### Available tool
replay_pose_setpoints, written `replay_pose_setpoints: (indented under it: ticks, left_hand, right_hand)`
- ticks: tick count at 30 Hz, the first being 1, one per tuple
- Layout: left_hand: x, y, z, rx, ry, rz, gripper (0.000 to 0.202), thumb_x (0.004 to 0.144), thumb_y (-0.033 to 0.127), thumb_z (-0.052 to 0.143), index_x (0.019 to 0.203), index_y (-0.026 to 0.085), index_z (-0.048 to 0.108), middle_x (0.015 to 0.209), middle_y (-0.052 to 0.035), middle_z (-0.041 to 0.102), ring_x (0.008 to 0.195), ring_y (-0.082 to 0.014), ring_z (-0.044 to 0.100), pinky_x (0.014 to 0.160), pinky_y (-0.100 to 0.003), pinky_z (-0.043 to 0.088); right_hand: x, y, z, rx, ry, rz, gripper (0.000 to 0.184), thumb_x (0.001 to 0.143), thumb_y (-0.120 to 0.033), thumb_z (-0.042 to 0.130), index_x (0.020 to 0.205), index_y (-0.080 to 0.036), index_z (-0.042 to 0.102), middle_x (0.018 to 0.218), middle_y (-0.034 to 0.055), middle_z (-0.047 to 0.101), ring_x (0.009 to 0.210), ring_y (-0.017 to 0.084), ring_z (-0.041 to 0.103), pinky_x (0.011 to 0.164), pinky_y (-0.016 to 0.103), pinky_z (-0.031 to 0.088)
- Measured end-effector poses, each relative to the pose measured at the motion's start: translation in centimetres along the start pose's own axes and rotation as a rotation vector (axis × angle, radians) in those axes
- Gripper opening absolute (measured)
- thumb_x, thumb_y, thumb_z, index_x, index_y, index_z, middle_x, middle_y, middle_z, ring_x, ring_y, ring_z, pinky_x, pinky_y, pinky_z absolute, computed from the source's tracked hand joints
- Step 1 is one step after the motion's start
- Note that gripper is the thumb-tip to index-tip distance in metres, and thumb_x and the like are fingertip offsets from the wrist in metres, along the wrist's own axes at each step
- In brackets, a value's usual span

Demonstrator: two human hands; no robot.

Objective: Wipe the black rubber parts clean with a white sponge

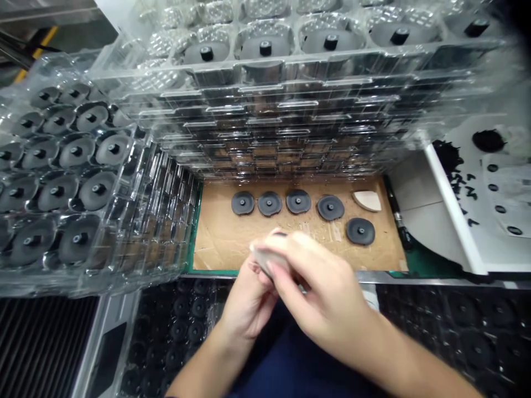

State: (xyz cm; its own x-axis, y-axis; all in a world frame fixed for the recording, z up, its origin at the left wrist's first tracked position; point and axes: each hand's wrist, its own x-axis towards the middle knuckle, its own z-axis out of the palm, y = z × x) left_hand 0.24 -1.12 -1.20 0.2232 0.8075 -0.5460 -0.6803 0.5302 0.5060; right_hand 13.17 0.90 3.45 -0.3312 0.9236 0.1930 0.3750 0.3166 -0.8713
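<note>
Close together over the front edge of the cardboard, my two hands meet around a small flat greyish piece (271,260), blurred and mostly covered by fingers. My left hand (253,301) is closed beneath it, its fingers curled up around the piece. From above, my right hand (315,282) pinches it between thumb and fingers. A dark sliver shows at the fingertips; what it belongs to I cannot tell. Just beyond lie several dark grey round discs with a raised centre knob, among them one disc (298,202) in the row and another (360,231) nearer on the right.
A cardboard sheet (215,232) covers the work surface, with a beige wedge-shaped pad (367,200) at its right. Tall stacked clear trays (265,83) rise behind; more disc-filled trays (74,149) stand left. A white tray (452,204) with small black parts (448,157) sits right, beside a black pen-like tool (399,218).
</note>
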Motion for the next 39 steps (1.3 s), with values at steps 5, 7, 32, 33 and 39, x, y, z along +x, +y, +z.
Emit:
replay_pose_setpoints:
  ticks: [5,7,32,33,39]
  left_hand:
    - [0.0,0.1,0.1,0.044,0.019,-0.007,0.045,0.056,0.023,0.084,0.098,0.020,0.069,0.090,-0.0025,0.072,0.093,-0.0200,0.066,0.083,-0.025,0.052]
    - [0.0,0.2,0.2,0.051,0.006,-0.011,0.038,0.059,0.025,0.082,0.094,0.018,0.069,0.083,-0.0035,0.072,0.094,-0.0223,0.065,0.089,-0.030,0.050]
    - [-0.4,0.8,0.8,0.020,0.055,0.051,0.060,0.060,0.022,0.081,0.116,0.028,0.061,0.115,-0.0020,0.066,0.099,-0.0202,0.064,0.085,-0.025,0.052]
    - [-0.4,0.8,0.7,0.020,0.058,0.075,0.060,0.060,0.020,0.081,0.115,0.027,0.061,0.115,-0.0021,0.066,0.102,-0.0199,0.063,0.084,-0.023,0.052]
    - [0.2,0.2,0.4,0.009,0.056,0.085,0.060,0.069,0.025,0.075,0.125,0.030,0.054,0.115,-0.0022,0.067,0.105,-0.0194,0.063,0.092,-0.027,0.049]
  right_hand:
    - [0.1,-0.3,-0.6,0.009,-0.164,0.071,0.019,0.088,-0.011,0.050,0.098,-0.018,0.064,0.086,0.0002,0.067,0.077,0.010,0.062,0.071,0.019,0.049]
    - [0.2,-0.4,-0.2,-0.033,0.017,-0.007,0.022,0.090,-0.012,0.046,0.104,-0.013,0.062,0.094,0.0064,0.067,0.086,0.014,0.062,0.079,0.024,0.049]
    - [-1.5,-0.7,-2.2,-0.057,-0.134,0.010,0.021,0.088,-0.012,0.048,0.103,-0.016,0.063,0.082,0.0022,0.067,0.070,0.011,0.062,0.066,0.019,0.049]
    - [-1.4,-0.7,-2.2,-0.072,-0.109,0.039,0.020,0.088,-0.012,0.049,0.101,-0.016,0.064,0.085,0.0022,0.067,0.072,0.011,0.062,0.068,0.019,0.049]
    - [-0.7,0.4,-2.0,-0.005,-0.095,0.014,0.021,0.087,-0.012,0.049,0.099,-0.015,0.066,0.082,0.0026,0.067,0.069,0.011,0.061,0.064,0.020,0.047]
